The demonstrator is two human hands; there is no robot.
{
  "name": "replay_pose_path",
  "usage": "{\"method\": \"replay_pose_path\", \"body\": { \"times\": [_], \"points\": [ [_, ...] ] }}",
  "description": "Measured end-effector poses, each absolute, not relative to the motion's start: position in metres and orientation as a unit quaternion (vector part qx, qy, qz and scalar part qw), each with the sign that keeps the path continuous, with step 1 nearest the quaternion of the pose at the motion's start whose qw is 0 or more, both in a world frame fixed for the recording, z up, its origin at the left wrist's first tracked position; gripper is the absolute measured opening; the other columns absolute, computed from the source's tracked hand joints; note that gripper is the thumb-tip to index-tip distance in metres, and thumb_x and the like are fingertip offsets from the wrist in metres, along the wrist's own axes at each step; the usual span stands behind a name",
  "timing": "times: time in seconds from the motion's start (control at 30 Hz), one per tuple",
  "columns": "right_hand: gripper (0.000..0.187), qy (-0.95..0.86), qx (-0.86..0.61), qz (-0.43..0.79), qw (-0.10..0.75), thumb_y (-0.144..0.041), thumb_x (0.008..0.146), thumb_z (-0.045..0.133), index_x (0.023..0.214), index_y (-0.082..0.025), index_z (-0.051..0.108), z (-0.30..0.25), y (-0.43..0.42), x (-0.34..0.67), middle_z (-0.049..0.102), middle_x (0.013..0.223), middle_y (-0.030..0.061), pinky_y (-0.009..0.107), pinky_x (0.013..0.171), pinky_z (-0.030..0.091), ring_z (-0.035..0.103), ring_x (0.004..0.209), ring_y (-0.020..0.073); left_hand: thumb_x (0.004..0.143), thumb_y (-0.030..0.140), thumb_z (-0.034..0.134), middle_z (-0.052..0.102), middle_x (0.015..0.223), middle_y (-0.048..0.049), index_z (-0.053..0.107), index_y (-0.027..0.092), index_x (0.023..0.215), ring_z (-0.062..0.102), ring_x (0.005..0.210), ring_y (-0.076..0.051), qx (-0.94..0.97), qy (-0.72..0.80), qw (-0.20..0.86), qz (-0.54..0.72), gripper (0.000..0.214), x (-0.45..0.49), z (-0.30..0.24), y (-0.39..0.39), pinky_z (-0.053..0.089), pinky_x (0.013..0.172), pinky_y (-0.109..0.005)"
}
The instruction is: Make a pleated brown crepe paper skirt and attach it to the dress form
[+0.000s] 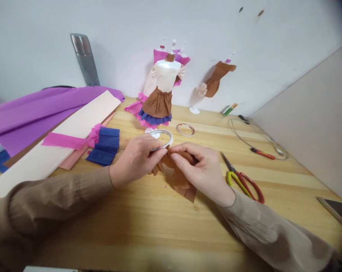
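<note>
My left hand is closed around a white roll of tape, gripping its ring from the left. Close beside it, my right hand pinches a piece of brown crepe paper that lies folded on the wooden table. The fingertips of both hands meet over the paper's top edge, right under the tape roll. Part of the brown paper is hidden under my right palm.
Red-and-yellow scissors lie right of my right hand. A second tape ring, two small dress forms in paper dresses, blue folded paper, cream, pink and purple sheets, a cable with a red tool and a phone surround.
</note>
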State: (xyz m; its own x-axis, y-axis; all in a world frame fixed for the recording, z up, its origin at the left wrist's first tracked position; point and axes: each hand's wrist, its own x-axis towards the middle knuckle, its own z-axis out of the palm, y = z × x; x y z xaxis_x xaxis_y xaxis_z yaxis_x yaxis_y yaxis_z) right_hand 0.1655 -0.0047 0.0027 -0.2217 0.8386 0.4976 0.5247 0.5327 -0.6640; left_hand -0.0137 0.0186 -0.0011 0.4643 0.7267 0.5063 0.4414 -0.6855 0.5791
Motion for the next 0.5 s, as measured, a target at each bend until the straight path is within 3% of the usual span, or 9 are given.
{"method": "replay_pose_path", "body": {
  "times": [0.27,0.5],
  "points": [
    [0.013,-0.688,-0.503,0.275,0.445,-0.028,0.075,0.064,0.067,-0.018,0.063,0.0024,0.0013,0.1653,0.065,0.062,0.0006,0.025,0.054,0.046,0.057,0.057,0.0132,0.09,0.018,0.05,0.059,0.057,-0.0003,0.064,0.015,0.064,0.055,0.064,-0.013,0.841,0.342,0.177,0.38,0.03,-0.0137,-0.0018,0.0184,0.04,0.064,-0.024],
    [0.018,-0.628,-0.502,0.369,0.466,-0.033,0.07,0.07,0.065,-0.017,0.063,0.0007,0.0059,0.1654,0.066,0.062,0.0015,0.024,0.052,0.047,0.058,0.055,0.0127,0.09,0.018,0.051,0.061,0.056,0.0001,0.066,0.016,0.065,0.056,0.064,-0.013,0.843,0.324,0.179,0.389,0.029,-0.0133,-0.0031,0.0193,0.04,0.065,-0.024]
  ]
}}
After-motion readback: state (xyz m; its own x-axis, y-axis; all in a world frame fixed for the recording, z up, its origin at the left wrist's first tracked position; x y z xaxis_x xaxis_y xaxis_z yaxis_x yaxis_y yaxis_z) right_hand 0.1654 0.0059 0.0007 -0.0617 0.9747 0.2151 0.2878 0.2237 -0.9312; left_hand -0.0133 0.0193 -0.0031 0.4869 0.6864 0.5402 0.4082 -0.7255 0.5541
